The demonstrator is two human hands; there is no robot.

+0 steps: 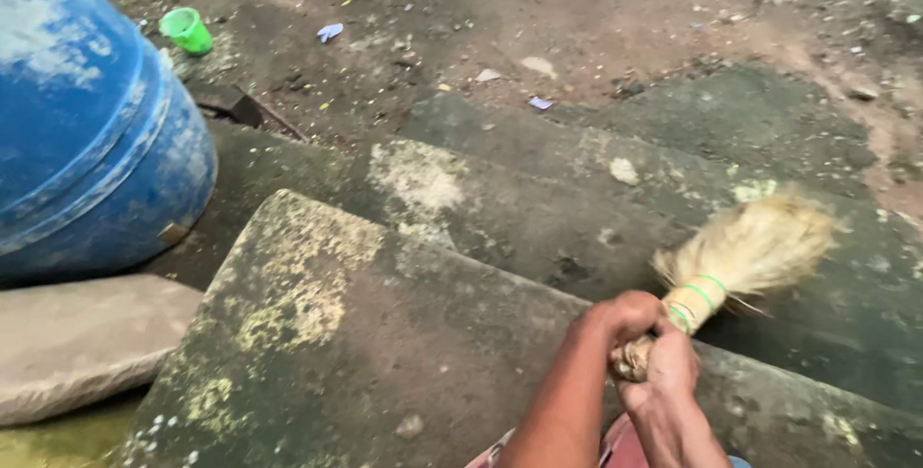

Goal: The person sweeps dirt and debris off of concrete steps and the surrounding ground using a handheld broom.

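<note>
Head view: broom (pixel 740 257) bristles fan up-right beyond both hands' grip.

Open stone steps ahead, bulk crowding the left of the frame

The blue barrel (pixel 91 112) fills the upper left and a grey slab (pixel 82 338) lies below it, blocking that side. The mossy concrete step (pixel 327 333) at centre and the step (pixel 538 209) beyond it lie bare and passable. Only a green cup (pixel 187 30) and small litter dot the dirt ground (pixel 577 16) along the top.
</note>
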